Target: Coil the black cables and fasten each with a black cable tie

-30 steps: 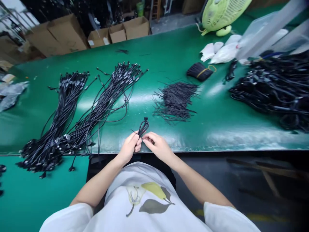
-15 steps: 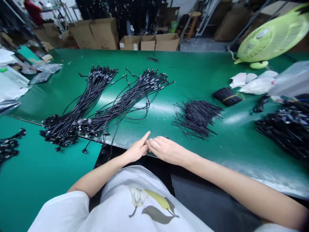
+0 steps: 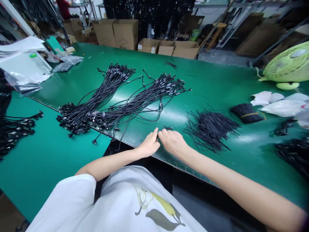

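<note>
My left hand (image 3: 149,144) is closed at the front edge of the green table (image 3: 135,133), its fingertips meeting those of my right hand (image 3: 172,140). Whatever lies between the fingers is too small to make out. A small piece of black cable (image 3: 168,128) shows just beyond my right hand. Left of the hands lie two bundles of black cables, one farther left (image 3: 102,90) and one nearer (image 3: 140,102), with connectors at both ends. To the right is a loose pile of thin black ties (image 3: 213,129).
A banded black bundle (image 3: 247,112), white packets (image 3: 282,106) and a green fan (image 3: 288,64) stand at the right. More black cables (image 3: 18,132) lie far left, below papers and plastic bags (image 3: 26,61). Cardboard boxes (image 3: 125,33) are behind the table.
The view has turned to the right end of the scene less, so the table's things appear farther right. Both hands remain together, with their fingers now more tightly closed.
</note>
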`<state>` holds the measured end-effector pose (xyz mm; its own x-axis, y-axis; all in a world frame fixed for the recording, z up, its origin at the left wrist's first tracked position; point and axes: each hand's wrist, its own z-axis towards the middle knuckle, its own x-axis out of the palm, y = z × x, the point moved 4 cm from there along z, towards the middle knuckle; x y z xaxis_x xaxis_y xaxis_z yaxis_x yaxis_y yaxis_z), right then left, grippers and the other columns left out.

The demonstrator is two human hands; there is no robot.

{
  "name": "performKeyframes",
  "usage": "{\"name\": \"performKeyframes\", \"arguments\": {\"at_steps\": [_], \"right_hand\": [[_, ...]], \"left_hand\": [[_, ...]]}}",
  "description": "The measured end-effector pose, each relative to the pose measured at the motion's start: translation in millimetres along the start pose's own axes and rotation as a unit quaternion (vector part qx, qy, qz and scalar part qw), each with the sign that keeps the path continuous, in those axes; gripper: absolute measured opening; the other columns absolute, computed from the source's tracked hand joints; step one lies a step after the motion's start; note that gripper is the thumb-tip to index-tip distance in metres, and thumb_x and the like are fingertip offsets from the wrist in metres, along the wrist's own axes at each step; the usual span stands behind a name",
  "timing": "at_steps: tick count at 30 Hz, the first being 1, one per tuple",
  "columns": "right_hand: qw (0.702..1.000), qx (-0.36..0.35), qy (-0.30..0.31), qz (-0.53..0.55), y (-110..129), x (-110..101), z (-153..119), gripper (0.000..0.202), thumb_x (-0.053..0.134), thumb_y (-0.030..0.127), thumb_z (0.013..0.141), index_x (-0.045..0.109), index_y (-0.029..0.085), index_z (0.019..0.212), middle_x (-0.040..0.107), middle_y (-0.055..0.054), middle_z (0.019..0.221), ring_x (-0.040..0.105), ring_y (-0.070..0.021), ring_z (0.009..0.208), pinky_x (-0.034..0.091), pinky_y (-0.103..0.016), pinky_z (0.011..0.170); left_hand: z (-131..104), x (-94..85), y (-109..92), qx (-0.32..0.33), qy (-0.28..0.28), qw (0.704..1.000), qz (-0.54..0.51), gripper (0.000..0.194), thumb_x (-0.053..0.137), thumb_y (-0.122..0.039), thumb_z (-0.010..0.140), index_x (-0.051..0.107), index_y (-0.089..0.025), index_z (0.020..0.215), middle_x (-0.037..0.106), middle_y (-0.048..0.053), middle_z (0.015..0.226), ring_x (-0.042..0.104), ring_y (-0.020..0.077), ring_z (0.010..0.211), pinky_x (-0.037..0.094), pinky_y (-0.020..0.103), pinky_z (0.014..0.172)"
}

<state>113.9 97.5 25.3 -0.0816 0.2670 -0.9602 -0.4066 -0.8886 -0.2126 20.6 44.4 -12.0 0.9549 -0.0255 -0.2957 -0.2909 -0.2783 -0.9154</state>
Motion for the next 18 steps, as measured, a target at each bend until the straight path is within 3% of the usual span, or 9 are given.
{"name": "performKeyframes", "arguments": {"at_steps": [3,5,7,8,10,12,14,16,18], "right_hand": [[0.976,0.137,-0.091,0.139,-9.6,-4.5,10.1,0.023,0.041,0.016,0.092,0.059,0.016,0.077,0.060,-0.006,0.072,0.051,-0.0156,0.061,0.029,-0.028,0.057],[0.928,0.203,-0.156,0.271,-10.3,-7.0,8.6,0.027,0.038,0.024,0.096,0.058,0.017,0.079,0.062,-0.005,0.076,0.055,-0.0155,0.068,0.035,-0.026,0.063],[0.866,0.233,-0.177,0.406,-10.0,-5.1,3.5,0.030,0.037,0.031,0.097,0.057,0.018,0.079,0.062,-0.003,0.075,0.056,-0.0152,0.069,0.038,-0.025,0.065],[0.841,0.236,-0.169,0.457,-10.4,-3.0,0.6,0.032,0.037,0.034,0.097,0.057,0.019,0.078,0.062,-0.002,0.073,0.055,-0.0149,0.067,0.039,-0.025,0.064],[0.820,0.237,-0.137,0.503,-13.5,0.4,-5.9,0.034,0.037,0.037,0.097,0.056,0.019,0.076,0.059,0.000,0.069,0.053,-0.0142,0.063,0.039,-0.025,0.061],[0.843,0.230,-0.128,0.469,-17.9,-0.9,-12.5,0.032,0.036,0.034,0.097,0.056,0.019,0.077,0.058,-0.001,0.070,0.052,-0.0138,0.064,0.038,-0.025,0.062],[0.895,0.193,-0.144,0.375,-16.4,-7.4,-16.7,0.031,0.035,0.029,0.098,0.056,0.019,0.077,0.058,-0.002,0.073,0.050,-0.0142,0.067,0.037,-0.026,0.064],[0.945,0.122,-0.164,0.255,-5.2,-15.3,-17.9,0.032,0.034,0.022,0.098,0.057,0.018,0.076,0.055,-0.004,0.071,0.047,-0.0153,0.066,0.034,-0.028,0.065],[0.971,0.056,-0.172,0.157,10.3,-20.0,-18.5,0.034,0.032,0.017,0.098,0.057,0.017,0.075,0.052,-0.004,0.068,0.042,-0.0163,0.064,0.030,-0.030,0.064]], "left_hand": [[12.7,-8.2,-11.7,0.034,-0.068,0.991,-0.111,0.059,0.041,-0.022,0.088,0.035,-0.015,0.146,0.049,0.014,0.139,0.045,0.0240,0.130,0.033,0.038,0.112],[14.3,-20.9,-22.3,0.105,-0.123,0.976,-0.144,0.045,0.032,-0.030,0.096,0.052,-0.016,0.133,0.055,0.012,0.130,0.047,0.0223,0.126,0.034,0.037,0.110],[7.2,-35.7,-33.1,0.181,-0.168,0.963,-0.105,0.042,0.031,-0.032,0.097,0.063,-0.017,0.118,0.057,0.012,0.123,0.049,0.0220,0.121,0.035,0.038,0.109],[1.3,-41.2,-38.1,0.216,-0.172,0.959,-0.065,0.038,0.034,-0.031,0.096,0.066,-0.018,0.112,0.058,0.011,0.119,0.049,0.0220,0.118,0.035,0.038,0.108],[-11.4,-43.4,-45.3,0.283,-0.117,0.951,0.026,0.032,0.042,-0.025,0.091,0.072,-0.021,0.102,0.058,0.008,0.107,0.051,0.0213,0.109,0.037,0.038,0.104],[-19.3,-35.6,-42.0,0.301,-0.006,0.951,0.069,0.031,0.044,-0.019,0.086,0.075,-0.022,0.093,0.057,0.006,0.094,0.053,0.0191,0.095,0.040,0.035,0.096],[-17.5,-25.7,-27.5,0.236,0.079,0.968,0.027,0.028,0.049,-0.017,0.082,0.076,-0.022,0.086,0.058,0.004,0.086,0.054,0.0174,0.085,0.043,0.032,0.088],[-7.6,-20.5,-9.3,0.124,0.082,0.986,-0.075,0.020,0.055,-0.021,0.079,0.075,-0.018,0.080,0.059,0.003,0.079,0.054,0.0164,0.077,0.044,0.030,0.081],[2.8,-20.8,2.3,0.040,0.052,0.981,-0.185,0.023,0.057,-0.031,0.081,0.073,-0.015,0.078,0.058,0.002,0.070,0.052,0.0146,0.068,0.045,0.029,0.074]]}}
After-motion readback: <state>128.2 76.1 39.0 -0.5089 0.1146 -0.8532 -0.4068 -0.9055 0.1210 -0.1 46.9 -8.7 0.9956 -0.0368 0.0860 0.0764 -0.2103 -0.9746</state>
